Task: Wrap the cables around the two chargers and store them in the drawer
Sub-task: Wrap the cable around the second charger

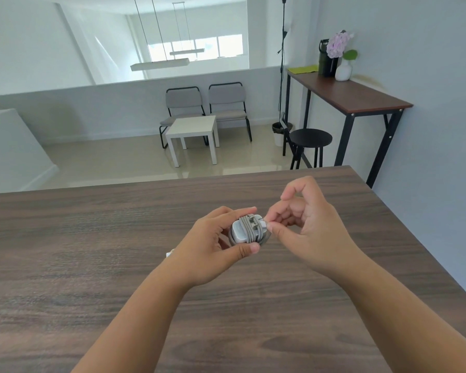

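Note:
My left hand grips a small white charger above the wooden table, thumb below it and fingers over its top. A grey cable is wound several turns around the charger. My right hand pinches the cable's white end plug at the charger's right side, its other fingers curled. A bit of something white shows from under my left wrist; what it is cannot be told. No drawer is in view.
The table's far edge and right edge run near a blue-grey wall. Beyond stand a white side table, two grey chairs, a black stool and a high table with a vase.

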`<control>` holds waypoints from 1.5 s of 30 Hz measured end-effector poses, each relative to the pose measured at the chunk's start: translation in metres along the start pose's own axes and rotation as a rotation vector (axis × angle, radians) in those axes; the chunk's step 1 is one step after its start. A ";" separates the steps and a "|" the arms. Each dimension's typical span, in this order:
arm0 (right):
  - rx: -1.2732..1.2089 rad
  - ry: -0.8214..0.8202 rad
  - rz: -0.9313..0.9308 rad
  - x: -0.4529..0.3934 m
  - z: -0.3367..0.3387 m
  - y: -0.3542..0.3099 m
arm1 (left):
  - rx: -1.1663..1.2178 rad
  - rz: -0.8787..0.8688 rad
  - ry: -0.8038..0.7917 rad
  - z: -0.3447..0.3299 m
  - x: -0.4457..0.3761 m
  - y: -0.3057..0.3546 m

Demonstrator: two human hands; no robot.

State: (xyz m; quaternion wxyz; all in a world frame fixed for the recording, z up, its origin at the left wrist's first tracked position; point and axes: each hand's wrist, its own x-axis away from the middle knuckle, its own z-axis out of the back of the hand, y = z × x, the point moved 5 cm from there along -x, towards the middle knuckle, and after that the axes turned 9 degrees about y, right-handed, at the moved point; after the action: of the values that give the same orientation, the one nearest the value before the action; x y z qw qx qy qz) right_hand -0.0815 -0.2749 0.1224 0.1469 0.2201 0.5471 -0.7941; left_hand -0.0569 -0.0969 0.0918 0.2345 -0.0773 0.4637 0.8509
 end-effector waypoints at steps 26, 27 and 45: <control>-0.202 0.085 -0.140 0.015 0.004 0.014 | 0.150 0.024 0.074 -0.017 0.007 -0.003; -0.289 0.083 -0.174 0.015 0.005 0.017 | 0.165 0.033 0.083 -0.018 0.006 -0.003; -0.160 0.116 -0.149 0.006 -0.007 0.025 | 0.201 0.089 0.170 -0.011 0.001 -0.005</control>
State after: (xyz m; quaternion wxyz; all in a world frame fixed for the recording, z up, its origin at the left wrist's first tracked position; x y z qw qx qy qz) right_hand -0.0733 -0.2770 0.0969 0.0726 0.2122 0.6312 -0.7425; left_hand -0.0565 -0.1028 0.0812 0.1630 -0.1047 0.5679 0.8000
